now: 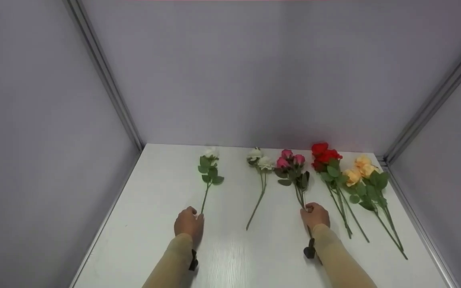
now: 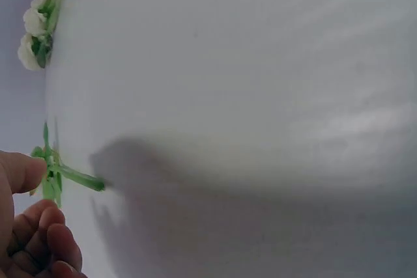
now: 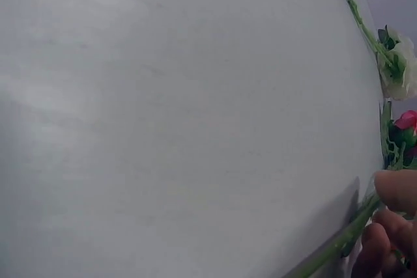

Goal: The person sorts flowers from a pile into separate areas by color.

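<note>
Five artificial flower stems lie side by side on a white table [image 1: 230, 256]. My left hand [image 1: 193, 216] sits at the lower end of the single white rose stem [image 1: 206, 192]. In the left wrist view that green stem [image 2: 78, 179] lies between the left hand's [image 2: 32, 193] thumb and curled fingers. My right hand [image 1: 309, 209] grips the stem of the pink rose spray [image 1: 292, 168]. In the right wrist view the pink spray's stem [image 3: 339, 245] runs between the right hand's [image 3: 384, 216] thumb and fingers.
Between the hands lies a two-headed white rose stem [image 1: 259, 188]. A red rose bunch [image 1: 326, 158] and a yellow rose bunch [image 1: 360, 170] lie to the right. Grey booth walls close in the table at the back and on both sides.
</note>
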Demonstrator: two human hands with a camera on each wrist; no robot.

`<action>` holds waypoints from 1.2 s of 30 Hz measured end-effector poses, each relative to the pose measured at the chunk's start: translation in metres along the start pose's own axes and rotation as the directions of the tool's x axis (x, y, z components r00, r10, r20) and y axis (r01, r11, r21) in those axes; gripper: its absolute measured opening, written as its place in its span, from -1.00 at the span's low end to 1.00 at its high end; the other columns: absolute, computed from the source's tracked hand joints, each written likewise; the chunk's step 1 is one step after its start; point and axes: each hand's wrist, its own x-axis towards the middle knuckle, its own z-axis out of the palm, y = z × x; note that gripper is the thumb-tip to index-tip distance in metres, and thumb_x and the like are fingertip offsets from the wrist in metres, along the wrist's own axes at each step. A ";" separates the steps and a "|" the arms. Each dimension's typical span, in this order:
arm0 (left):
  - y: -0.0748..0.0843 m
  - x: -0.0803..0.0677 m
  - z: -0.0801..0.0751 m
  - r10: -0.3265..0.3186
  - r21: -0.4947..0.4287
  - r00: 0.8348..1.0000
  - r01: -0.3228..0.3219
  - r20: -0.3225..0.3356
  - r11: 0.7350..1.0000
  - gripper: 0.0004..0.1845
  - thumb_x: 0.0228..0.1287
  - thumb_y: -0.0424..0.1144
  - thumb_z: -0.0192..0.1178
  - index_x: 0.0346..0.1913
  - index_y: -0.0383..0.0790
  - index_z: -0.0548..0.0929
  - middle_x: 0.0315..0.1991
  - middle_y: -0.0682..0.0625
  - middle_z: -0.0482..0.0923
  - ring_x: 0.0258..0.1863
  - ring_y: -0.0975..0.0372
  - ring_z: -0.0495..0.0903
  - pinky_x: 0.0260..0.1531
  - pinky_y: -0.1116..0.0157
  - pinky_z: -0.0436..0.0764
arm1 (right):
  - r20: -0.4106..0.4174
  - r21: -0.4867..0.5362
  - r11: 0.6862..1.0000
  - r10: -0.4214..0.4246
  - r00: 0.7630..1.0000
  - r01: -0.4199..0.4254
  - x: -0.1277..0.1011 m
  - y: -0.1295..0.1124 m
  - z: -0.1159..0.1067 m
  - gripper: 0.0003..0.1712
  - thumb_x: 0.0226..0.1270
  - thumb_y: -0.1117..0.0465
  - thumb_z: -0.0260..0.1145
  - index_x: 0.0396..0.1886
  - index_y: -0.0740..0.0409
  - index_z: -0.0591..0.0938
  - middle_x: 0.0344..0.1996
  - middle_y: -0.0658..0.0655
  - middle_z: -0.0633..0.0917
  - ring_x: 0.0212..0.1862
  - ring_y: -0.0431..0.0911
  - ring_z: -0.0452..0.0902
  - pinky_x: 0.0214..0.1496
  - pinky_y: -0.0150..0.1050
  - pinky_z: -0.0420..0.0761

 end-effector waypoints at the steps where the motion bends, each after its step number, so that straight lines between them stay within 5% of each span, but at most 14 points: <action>1: -0.001 0.001 0.001 0.003 0.023 1.000 -0.003 0.003 1.000 -0.70 0.25 -0.12 0.26 -0.14 -0.32 0.62 -0.35 -0.08 0.59 -0.31 0.06 0.60 -0.25 0.07 0.55 | -0.001 0.002 1.000 -0.003 1.000 0.003 0.000 0.001 0.000 -0.56 0.38 0.08 0.21 0.12 0.26 0.55 -0.02 0.31 0.60 0.01 0.16 0.52 0.02 0.09 0.46; 7: -0.003 0.006 0.010 0.016 0.131 0.999 -0.021 0.039 0.991 -0.80 0.29 -0.17 0.22 -0.29 -0.27 0.60 -0.44 -0.05 0.53 -0.38 0.07 0.58 -0.29 0.09 0.56 | -0.025 -0.006 1.000 -0.031 0.999 0.031 0.000 0.005 -0.002 -0.58 0.38 0.10 0.21 0.09 0.30 0.56 -0.05 0.31 0.62 0.01 0.17 0.53 0.03 0.09 0.46; 15: 0.001 0.011 0.011 -0.025 0.119 0.996 0.015 0.083 0.993 -0.83 0.40 -0.31 0.02 -0.33 -0.30 0.56 -0.50 -0.05 0.50 -0.45 0.11 0.59 -0.35 0.12 0.59 | -0.064 0.009 0.999 -0.034 0.997 0.035 0.001 0.005 -0.004 -0.62 0.41 0.11 0.20 0.08 0.28 0.57 -0.02 0.32 0.60 0.03 0.17 0.52 0.03 0.07 0.47; 22: 0.013 0.007 -0.002 -0.074 -0.102 0.984 0.091 0.160 0.991 -0.81 0.37 -0.31 0.05 -0.16 -0.37 0.59 -0.33 -0.13 0.60 -0.24 0.01 0.62 -0.18 0.05 0.56 | -0.113 0.028 0.997 -0.073 0.991 0.077 0.002 -0.003 -0.010 -0.65 0.43 0.16 0.17 0.08 0.27 0.57 -0.02 0.31 0.54 0.02 0.18 0.47 0.02 0.09 0.45; 28: 0.036 0.007 -0.010 -0.011 -0.271 0.978 0.069 0.210 0.960 -0.75 0.35 -0.27 0.11 -0.07 -0.40 0.63 -0.27 -0.11 0.63 -0.23 0.07 0.61 -0.19 0.10 0.57 | -0.155 0.009 0.986 -0.161 0.975 0.164 0.002 -0.019 -0.005 -0.70 0.39 0.18 0.22 0.00 0.26 0.61 -0.16 0.24 0.56 -0.11 0.11 0.48 -0.07 0.03 0.45; 31: 0.049 0.006 -0.010 0.024 -0.355 0.978 0.052 0.206 0.933 -0.74 0.35 -0.24 0.14 -0.07 -0.38 0.64 -0.32 -0.07 0.64 -0.30 0.15 0.61 -0.27 0.17 0.58 | -0.141 0.034 0.979 -0.193 0.971 0.199 -0.002 -0.033 0.000 -0.71 0.38 0.19 0.23 -0.01 0.26 0.62 -0.19 0.21 0.58 -0.12 0.07 0.49 -0.06 0.00 0.46; 36: 0.074 -0.001 -0.010 0.037 -0.501 0.983 0.058 0.177 0.863 -0.75 0.36 -0.23 0.15 -0.08 -0.37 0.63 -0.31 -0.11 0.63 -0.26 0.00 0.63 -0.35 0.24 0.56 | -0.043 0.097 0.977 -0.185 0.982 0.188 -0.009 -0.057 0.010 -0.69 0.38 0.15 0.24 0.02 0.22 0.62 -0.20 0.14 0.61 -0.16 -0.01 0.48 -0.11 -0.11 0.48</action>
